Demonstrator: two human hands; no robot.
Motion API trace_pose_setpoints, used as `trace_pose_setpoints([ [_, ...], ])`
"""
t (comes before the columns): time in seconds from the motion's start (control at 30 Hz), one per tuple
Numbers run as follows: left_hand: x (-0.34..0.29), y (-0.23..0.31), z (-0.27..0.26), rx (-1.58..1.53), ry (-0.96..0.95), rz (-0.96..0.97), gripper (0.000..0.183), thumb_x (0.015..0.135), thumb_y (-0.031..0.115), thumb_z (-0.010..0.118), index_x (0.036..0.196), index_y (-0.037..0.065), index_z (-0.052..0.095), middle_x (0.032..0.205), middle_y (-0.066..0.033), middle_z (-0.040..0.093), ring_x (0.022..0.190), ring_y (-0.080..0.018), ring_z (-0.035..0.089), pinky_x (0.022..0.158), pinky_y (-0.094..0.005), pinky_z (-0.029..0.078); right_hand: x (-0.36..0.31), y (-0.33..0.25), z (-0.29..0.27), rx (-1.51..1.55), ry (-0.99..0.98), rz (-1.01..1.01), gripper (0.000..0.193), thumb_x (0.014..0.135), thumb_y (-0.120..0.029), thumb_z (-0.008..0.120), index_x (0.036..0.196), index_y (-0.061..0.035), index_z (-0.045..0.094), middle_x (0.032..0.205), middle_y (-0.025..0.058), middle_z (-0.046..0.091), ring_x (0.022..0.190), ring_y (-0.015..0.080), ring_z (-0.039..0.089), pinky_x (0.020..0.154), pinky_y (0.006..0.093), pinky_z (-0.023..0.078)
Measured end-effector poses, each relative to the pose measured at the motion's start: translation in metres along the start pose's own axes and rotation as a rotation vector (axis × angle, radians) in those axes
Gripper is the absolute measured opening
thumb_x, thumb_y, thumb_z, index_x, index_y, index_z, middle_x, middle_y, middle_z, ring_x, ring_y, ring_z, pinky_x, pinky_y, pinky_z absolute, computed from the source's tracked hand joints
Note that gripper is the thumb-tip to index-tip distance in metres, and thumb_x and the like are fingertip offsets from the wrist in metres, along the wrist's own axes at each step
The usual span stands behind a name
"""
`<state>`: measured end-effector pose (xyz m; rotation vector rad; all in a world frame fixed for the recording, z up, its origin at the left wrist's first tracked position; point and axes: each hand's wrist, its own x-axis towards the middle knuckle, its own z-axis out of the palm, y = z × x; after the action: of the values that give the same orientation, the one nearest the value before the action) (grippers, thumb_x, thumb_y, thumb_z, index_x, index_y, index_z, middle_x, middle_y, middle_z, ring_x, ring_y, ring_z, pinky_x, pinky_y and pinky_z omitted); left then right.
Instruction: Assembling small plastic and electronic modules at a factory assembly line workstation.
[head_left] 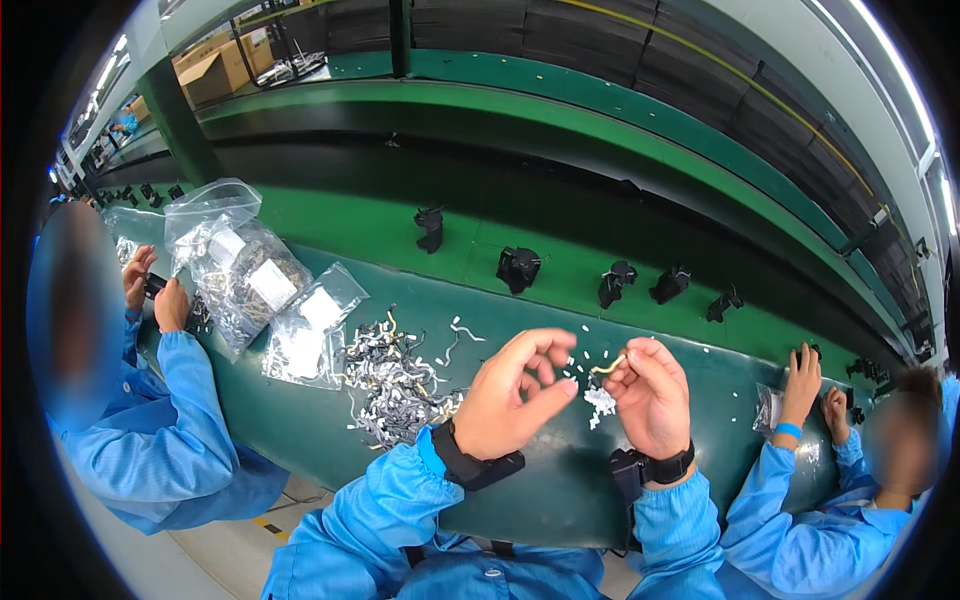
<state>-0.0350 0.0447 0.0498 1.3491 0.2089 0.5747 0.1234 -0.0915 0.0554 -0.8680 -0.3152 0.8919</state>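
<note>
My right hand [652,398] pinches a short, curved yellowish wire piece [608,368] between thumb and fingertips. To its left, my left hand [512,392] is held over the table with fingers half bent and the thumb apart; nothing shows in it. Beneath and between the hands lies a small heap of white pieces [599,402], with more white bits scattered around. Left of my left hand spreads a pile of short grey, black and yellowish wire pieces [395,385], many with white ends. Both wrists wear black bands.
Clear plastic bags [262,285] of small parts stand left of the pile, beside a flatter bag [310,335]. Several black parts [518,268] sit on the green conveyor [460,245] beyond the table [540,500]. Co-workers in blue sit on both sides, one left [150,430], one right [800,510].
</note>
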Motion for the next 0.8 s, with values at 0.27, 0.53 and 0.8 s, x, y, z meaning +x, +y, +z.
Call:
trace_pose_setpoints([
  [0.27,0.005,-0.018,0.012,-0.048,-0.282,-0.168,0.05,0.092,-0.004,0.068,0.14,-0.002,0.052,0.131,-0.0117,0.058,0.109,-0.0145,0.061,0.092,-0.029,0.054,-0.024,0.01,-0.011,-0.029,-0.017,-0.118,0.012,0.099,-0.004,0.059,0.109,0.0006,0.062,0.098,0.0124,0.069,0.086,0.0217,0.071,0.078,0.0335,0.059],
  [0.53,0.002,-0.018,0.011,0.035,-0.154,-0.252,0.035,0.092,0.008,0.074,0.124,-0.002,0.064,0.098,-0.0057,0.069,0.089,-0.0099,0.067,0.074,-0.0262,0.056,-0.029,0.015,-0.012,-0.595,0.173,-0.426,0.014,0.091,0.001,0.071,0.104,0.003,0.068,0.095,0.0114,0.072,0.086,0.0164,0.069,0.078,0.0275,0.055],
  [0.8,0.005,-0.014,0.012,0.562,-0.139,-0.013,0.02,0.091,0.017,0.074,0.105,0.003,0.074,0.082,-0.0082,0.068,0.066,-0.0188,0.065,0.062,-0.0303,0.052,-0.028,0.019,-0.011,-0.745,0.002,-0.437,0.013,0.087,0.002,0.075,0.099,0.0009,0.073,0.096,0.0116,0.074,0.088,0.018,0.07,0.078,0.0288,0.054],
])
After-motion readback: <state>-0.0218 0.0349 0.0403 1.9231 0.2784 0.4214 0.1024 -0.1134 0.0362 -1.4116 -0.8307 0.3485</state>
